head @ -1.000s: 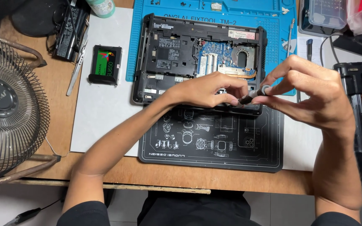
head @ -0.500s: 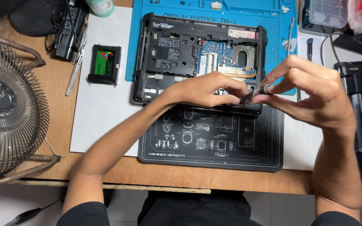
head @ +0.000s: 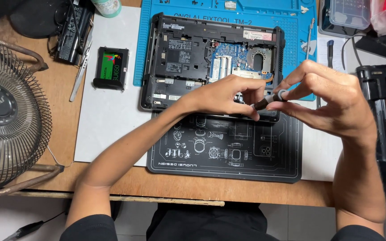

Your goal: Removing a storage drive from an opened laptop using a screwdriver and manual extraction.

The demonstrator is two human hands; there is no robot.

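An opened black laptop base (head: 179,53) lies bottom-up on a blue work mat (head: 291,27), its blue circuit board (head: 228,58) and fan opening exposed. My right hand (head: 331,102) grips a small screwdriver (head: 269,100) by its dark handle and silver cap. The tool slants down-left towards the laptop's near edge. My left hand (head: 222,96) rests on that edge, its fingertips closed around the lower part of the screwdriver. The tip is hidden by my fingers.
A black printed mat (head: 228,151) lies in front of the laptop on a white sheet (head: 108,120). A small black drive with a green label (head: 111,68) and tweezers (head: 80,73) lie at the left. A wire-caged fan (head: 10,111) stands far left. Another black device (head: 385,134) lies at the right edge. A clear parts box (head: 349,13) sits at the top right.
Both hands stay at the laptop's near edge with the screwdriver; only a slight shift of the fingers shows.
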